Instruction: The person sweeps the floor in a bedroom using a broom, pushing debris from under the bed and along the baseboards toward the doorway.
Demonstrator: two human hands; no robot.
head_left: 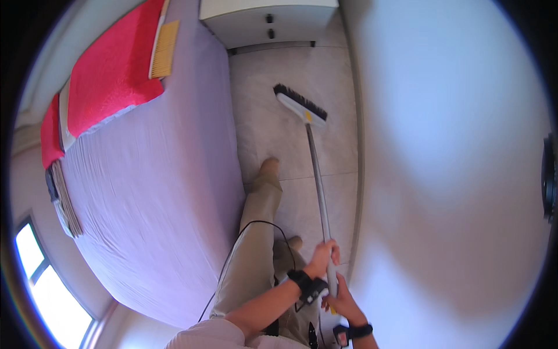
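A broom with a white head point(302, 109), dark bristles and a grey pole point(318, 180) reaches out over the floor ahead of me. Its bristles face the far side, and I cannot tell whether they touch the tiles. My left hand point(323, 258) is closed round the pole, higher up than the other. Closer to the yellow-tipped end of the pole, my right hand point(345, 300) grips it too, its fingers partly hidden. Both wrists wear black straps with small devices.
At left a bed point(145, 174) with a lilac sheet bears red pillows point(116, 64) and a yellow-bristled brush point(165, 49). A white drawer cabinet point(250, 29) stands at the far end. A white wall point(430, 174) bounds the right. A black cable point(232, 244) crosses my leg.
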